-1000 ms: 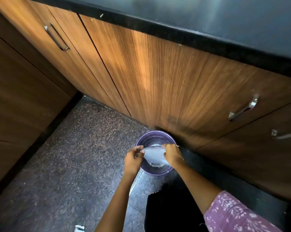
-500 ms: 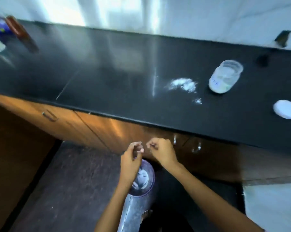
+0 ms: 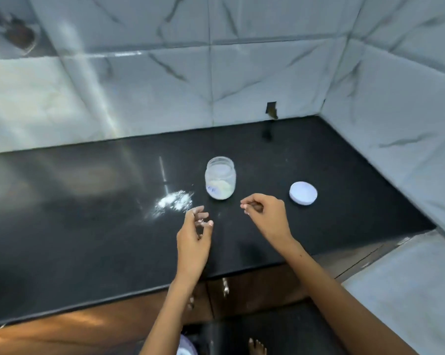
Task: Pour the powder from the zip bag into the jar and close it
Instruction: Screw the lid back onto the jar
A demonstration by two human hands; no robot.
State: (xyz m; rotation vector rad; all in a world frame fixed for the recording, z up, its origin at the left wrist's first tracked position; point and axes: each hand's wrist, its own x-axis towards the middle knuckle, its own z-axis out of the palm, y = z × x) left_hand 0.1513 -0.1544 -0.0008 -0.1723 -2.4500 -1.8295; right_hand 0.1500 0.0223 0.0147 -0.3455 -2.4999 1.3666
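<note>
A clear glass jar (image 3: pixel 220 178) stands upright and lidless on the black counter (image 3: pixel 88 226), with pale powder in its lower part. Its white round lid (image 3: pixel 303 193) lies flat to the right, apart from the jar. Spilled white powder (image 3: pixel 175 201) lies on the counter to the jar's left. My left hand (image 3: pixel 194 234) hovers just in front of the spill, fingers loosely apart, powder on the fingertips, holding nothing. My right hand (image 3: pixel 265 216) is in front of the jar, between jar and lid, fingers curled in and empty. No zip bag is visible.
Marbled white tile walls (image 3: pixel 241 85) close off the counter at the back and right. Below the counter edge are wooden cabinet fronts (image 3: pixel 62 326). A purple bin's rim (image 3: pixel 186 348) shows on the floor beside a bare foot (image 3: pixel 257 347).
A second ago both hands held the zip bag over the purple bin on the floor. They have let it go and risen above the counter, and the view has tilted up.
</note>
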